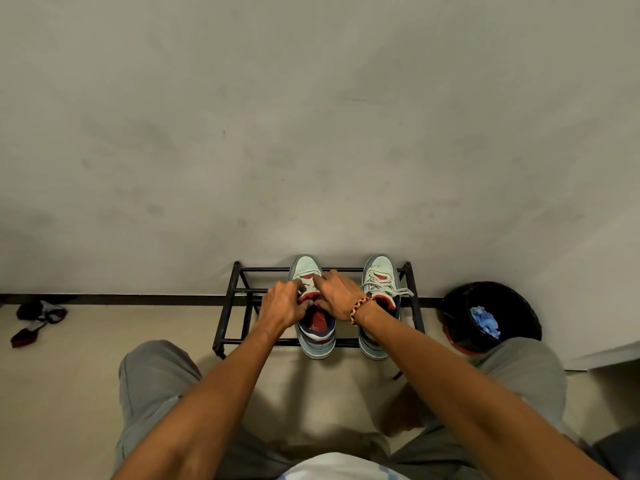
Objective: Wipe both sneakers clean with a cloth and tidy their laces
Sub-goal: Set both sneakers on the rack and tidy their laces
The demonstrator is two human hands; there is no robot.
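Both arms stretched forward, bare to above the elbows, hands close together with knuckles up. Left hand [282, 306] with fingers curled under, tips hidden from view. Right hand [341, 295] with fingers bent and pointing leftward, a braided band at its wrist.

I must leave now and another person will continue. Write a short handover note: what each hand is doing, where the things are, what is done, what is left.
Left hand: fingers curled at the tongue and laces of the left sneaker.
Right hand: on the same sneaker's laces, fingers over the lacing.
Both sneakers stand on the black rack against the wall, toes to the wall. The right sneaker is untouched now; its laces hang loose to the side.
A blue cloth lies in the black bin right of the rack.
Done: cannot tell if wiping is finished.
Left: finish left sneaker's laces, then tidy the right one's.
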